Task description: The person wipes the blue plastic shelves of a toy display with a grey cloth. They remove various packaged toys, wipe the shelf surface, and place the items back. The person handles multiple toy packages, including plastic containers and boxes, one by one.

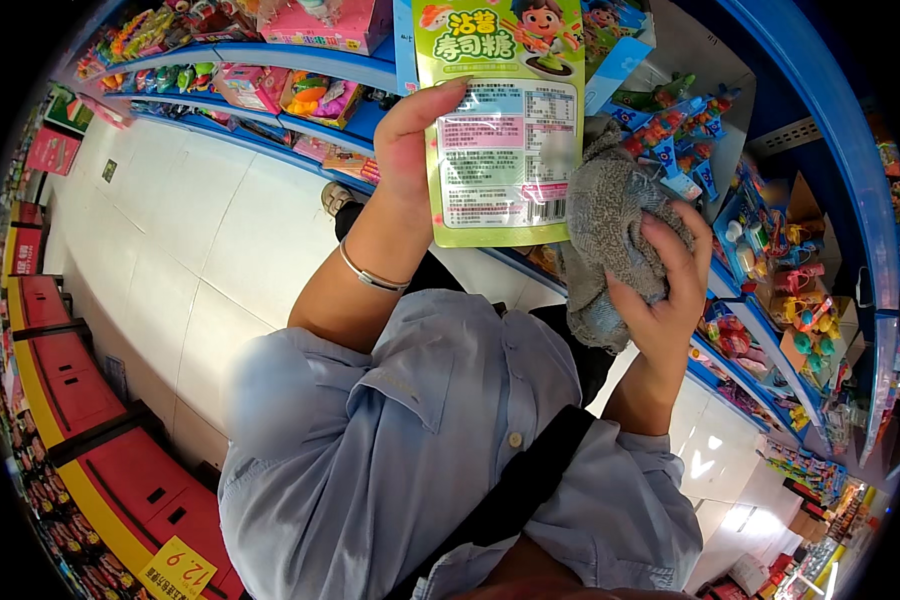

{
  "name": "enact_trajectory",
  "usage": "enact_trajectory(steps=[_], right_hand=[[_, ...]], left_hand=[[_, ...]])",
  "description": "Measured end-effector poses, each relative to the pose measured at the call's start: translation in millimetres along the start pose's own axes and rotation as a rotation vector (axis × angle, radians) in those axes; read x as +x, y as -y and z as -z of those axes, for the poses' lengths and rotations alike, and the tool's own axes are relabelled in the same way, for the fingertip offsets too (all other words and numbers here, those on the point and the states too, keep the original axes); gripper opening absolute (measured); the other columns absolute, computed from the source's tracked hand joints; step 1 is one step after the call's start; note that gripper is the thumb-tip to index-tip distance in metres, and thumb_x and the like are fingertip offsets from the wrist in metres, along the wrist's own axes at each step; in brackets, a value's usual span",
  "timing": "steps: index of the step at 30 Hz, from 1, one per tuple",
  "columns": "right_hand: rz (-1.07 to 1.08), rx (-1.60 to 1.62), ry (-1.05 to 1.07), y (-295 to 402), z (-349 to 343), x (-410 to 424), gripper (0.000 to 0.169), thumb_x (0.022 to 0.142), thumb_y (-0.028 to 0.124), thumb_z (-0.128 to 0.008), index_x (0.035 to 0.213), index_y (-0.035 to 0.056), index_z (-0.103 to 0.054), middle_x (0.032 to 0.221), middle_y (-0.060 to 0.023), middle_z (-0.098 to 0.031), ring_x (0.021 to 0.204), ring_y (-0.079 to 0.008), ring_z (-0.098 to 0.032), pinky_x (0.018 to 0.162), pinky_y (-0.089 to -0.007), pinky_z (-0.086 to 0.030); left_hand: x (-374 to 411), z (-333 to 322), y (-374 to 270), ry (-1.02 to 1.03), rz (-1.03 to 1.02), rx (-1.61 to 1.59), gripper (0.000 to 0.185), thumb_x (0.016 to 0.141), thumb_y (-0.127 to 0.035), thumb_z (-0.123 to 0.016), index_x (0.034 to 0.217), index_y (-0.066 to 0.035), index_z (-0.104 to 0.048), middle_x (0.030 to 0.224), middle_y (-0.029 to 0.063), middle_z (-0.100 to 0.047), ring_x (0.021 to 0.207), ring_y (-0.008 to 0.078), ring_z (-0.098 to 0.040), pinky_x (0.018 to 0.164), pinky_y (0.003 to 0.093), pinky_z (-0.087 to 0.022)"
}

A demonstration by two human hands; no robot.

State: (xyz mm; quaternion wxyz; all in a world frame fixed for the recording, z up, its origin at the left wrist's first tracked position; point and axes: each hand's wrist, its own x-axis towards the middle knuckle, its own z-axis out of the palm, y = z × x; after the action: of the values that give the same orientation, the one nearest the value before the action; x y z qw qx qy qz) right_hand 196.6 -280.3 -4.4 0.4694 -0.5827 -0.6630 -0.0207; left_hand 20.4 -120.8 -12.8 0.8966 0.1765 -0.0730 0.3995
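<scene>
My left hand (pixel 409 146) grips the left edge of a flat green candy pouch (pixel 487 161), with the thumb across its front. The pouch is upright and shows a cartoon child at the top and printed text panels below. My right hand (pixel 667 277) holds a crumpled grey cloth (pixel 607 225), fingers spread over its folds. The cloth touches or overlaps the pouch's right edge; I cannot tell which. Behind the pouch stands a light-blue display box (pixel 622 56), partly hidden. Bagged colourful candies (pixel 675 135) lie in a bin just beyond the cloth.
Blue store shelves (pixel 307 64) with boxed toys curve along the far side. More blue shelving (pixel 765 352) with hanging toys and sweets runs down the right. Red storage units (pixel 67 375) with a yellow edge line the left. A shoe (pixel 337 196) shows on the tiled floor (pixel 225 217).
</scene>
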Motion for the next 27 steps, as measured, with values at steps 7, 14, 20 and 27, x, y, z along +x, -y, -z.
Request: enact_trajectory(steps=[7,14,20,27], right_hand=[[-0.052,0.006,0.031,2,-3,1,0.052,0.052,0.002,-0.067,0.102,0.0057,-0.056,0.118,-0.0163,-0.041,0.101,-0.0276,-0.049,0.081,-0.0338,-0.042],[-0.014,-0.003,0.029,0,-3,1,0.052,0.052,0.004,-0.069,0.102,0.0055,-0.056,0.118,-0.0157,-0.041,0.101,-0.0277,-0.049,0.082,-0.0349,-0.041],[-0.010,0.020,0.033,-2,-4,-1,0.052,0.053,0.004,-0.068,0.103,0.0053,-0.055,0.118,-0.0158,-0.041,0.101,-0.0278,-0.049,0.082,-0.0350,-0.041],[0.031,-0.037,0.018,1,-6,2,0.051,0.053,0.005,-0.068,0.103,0.0053,-0.055,0.118,-0.0166,-0.041,0.102,-0.0281,-0.048,0.083,-0.0339,-0.040]], left_hand=[[-2,4,-3,0.018,-0.024,0.018,0.037,0.077,-0.014,-0.047,0.109,0.004,-0.048,0.100,0.0163,-0.058,0.087,0.0261,-0.058,0.077,0.0354,-0.047],[-3,0,-3,-0.012,-0.026,0.073,0.037,0.077,-0.014,-0.048,0.109,0.004,-0.048,0.098,0.0163,-0.058,0.086,0.0264,-0.059,0.077,0.0356,-0.047],[-3,4,-3,-0.010,-0.018,0.034,0.038,0.077,-0.015,-0.048,0.111,0.004,-0.047,0.099,0.0169,-0.058,0.087,0.0271,-0.058,0.078,0.0365,-0.047],[-2,-5,13,-0.012,0.149,0.150,0.042,0.077,-0.014,-0.050,0.115,0.002,-0.044,0.103,0.0153,-0.056,0.091,0.0244,-0.057,0.079,0.0349,-0.046]])
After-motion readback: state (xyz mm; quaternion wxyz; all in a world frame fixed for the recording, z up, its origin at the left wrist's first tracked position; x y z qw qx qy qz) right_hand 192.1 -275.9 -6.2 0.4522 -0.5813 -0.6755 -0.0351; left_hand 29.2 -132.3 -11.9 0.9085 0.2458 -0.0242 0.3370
